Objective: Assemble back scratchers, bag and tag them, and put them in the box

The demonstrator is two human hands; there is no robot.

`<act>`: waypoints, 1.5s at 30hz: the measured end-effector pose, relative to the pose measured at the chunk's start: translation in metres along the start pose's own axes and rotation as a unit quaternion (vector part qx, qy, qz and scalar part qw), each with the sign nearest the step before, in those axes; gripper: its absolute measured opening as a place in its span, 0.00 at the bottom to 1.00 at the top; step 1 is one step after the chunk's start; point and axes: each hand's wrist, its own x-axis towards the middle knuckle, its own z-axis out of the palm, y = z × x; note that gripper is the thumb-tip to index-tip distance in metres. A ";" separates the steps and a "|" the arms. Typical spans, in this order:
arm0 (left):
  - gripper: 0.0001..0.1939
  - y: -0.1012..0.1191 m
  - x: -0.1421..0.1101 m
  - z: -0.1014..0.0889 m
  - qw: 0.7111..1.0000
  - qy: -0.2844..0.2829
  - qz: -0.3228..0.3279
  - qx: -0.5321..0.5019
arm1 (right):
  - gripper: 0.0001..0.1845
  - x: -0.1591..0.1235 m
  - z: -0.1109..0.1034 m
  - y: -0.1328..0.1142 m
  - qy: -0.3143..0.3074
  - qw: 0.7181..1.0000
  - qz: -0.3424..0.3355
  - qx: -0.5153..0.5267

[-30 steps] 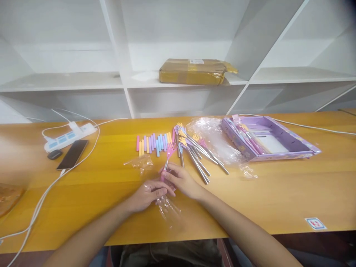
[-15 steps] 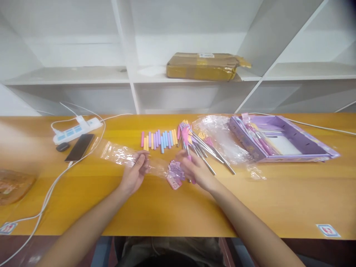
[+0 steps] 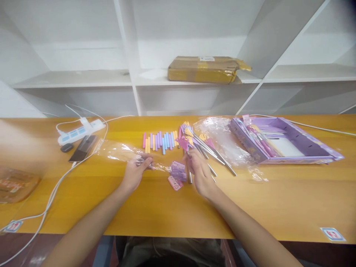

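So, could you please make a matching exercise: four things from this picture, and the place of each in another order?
1. Clear bag
2. Cardboard box
3. Phone
4. Purple tray

A. beside the power strip
B. right of the metal rods
C. in the left hand
D. on the shelf

Pairs: 1-C, 2-D, 3-A, 4-B

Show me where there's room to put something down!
On the table, the biggest bare patch is between the right forearm, purple box and right-hand sticker. A smaller one lies between both forearms, on the near side of the little pink-and-purple pieces. It's crowded beyond the left hand and right hand: coloured tubes, metal rods, clear plastic.
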 end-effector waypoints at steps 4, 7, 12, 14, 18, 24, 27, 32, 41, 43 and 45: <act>0.22 0.005 0.003 -0.002 1.000 0.015 0.016 -0.016 | 0.18 0.002 -0.004 0.004 0.000 0.992 -0.079 -0.098; 0.21 0.008 0.005 -0.004 0.999 0.024 0.022 -0.033 | 0.13 0.003 -0.003 0.010 -0.035 0.981 -0.113 -0.155; 0.21 0.013 0.010 -0.010 0.997 0.015 0.022 -0.067 | 0.12 0.006 -0.006 0.018 -0.049 0.968 -0.138 -0.203; 0.21 0.014 0.011 -0.011 0.997 0.009 0.018 -0.076 | 0.12 0.006 -0.007 0.020 -0.045 0.967 -0.141 -0.206; 0.21 0.013 0.009 -0.009 0.996 -0.010 0.005 -0.083 | 0.13 0.004 -0.004 0.020 -0.052 0.965 -0.154 -0.207; 0.21 0.015 0.003 -0.005 0.996 -0.053 -0.023 -0.070 | 0.14 0.003 0.000 0.021 -0.057 0.966 -0.148 -0.203; 0.20 0.017 0.001 -0.004 0.995 -0.085 -0.038 -0.037 | 0.14 0.004 -0.002 0.022 -0.048 0.970 -0.152 -0.184; 0.20 0.008 -0.002 -0.001 0.994 -0.105 -0.035 0.004 | 0.12 0.002 0.000 0.024 -0.058 0.979 -0.119 -0.157; 0.18 0.006 0.001 -0.004 0.996 -0.085 -0.026 -0.015 | 0.33 -0.003 0.009 0.018 -0.121 0.987 0.012 -0.104; 0.17 0.016 0.006 -0.007 0.998 -0.048 0.008 -0.050 | 0.20 0.001 0.003 0.011 -0.153 0.981 0.040 -0.112; 0.17 0.024 0.012 -0.011 0.997 -0.018 0.026 -0.077 | 0.17 0.004 -0.002 0.006 -0.175 0.977 0.047 -0.111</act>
